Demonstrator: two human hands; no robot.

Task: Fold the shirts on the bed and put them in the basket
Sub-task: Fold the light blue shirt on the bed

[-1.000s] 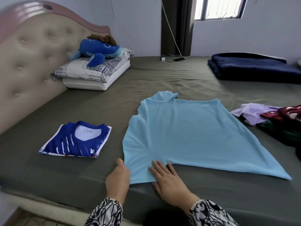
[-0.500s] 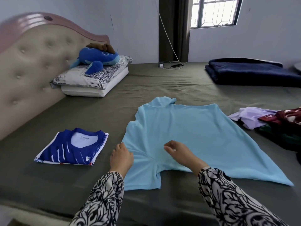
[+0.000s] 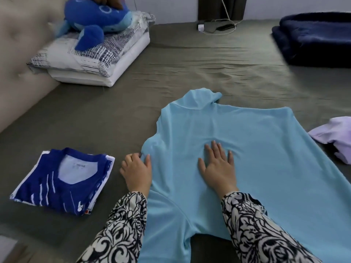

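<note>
a light blue shirt [image 3: 256, 149] lies spread on the bed [image 3: 190, 73], right hand [image 3: 216, 168] pressing flat-fingered on its middle, left hand [image 3: 135, 169] pinching its left edge; soft, limp fabric, probably best lifted by seams.

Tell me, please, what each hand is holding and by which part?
The left hand pinches the light blue shirt at its left edge; the right hand only presses flat on it.

Left hand [image 3: 137, 170] palm down, fingers curled at their tips, thumb extended; right hand [image 3: 218, 166] flat, palm down, fingers straight and slightly spread; both forearms in black-and-white patterned sleeves [image 3: 252, 224], extended forward.
</note>
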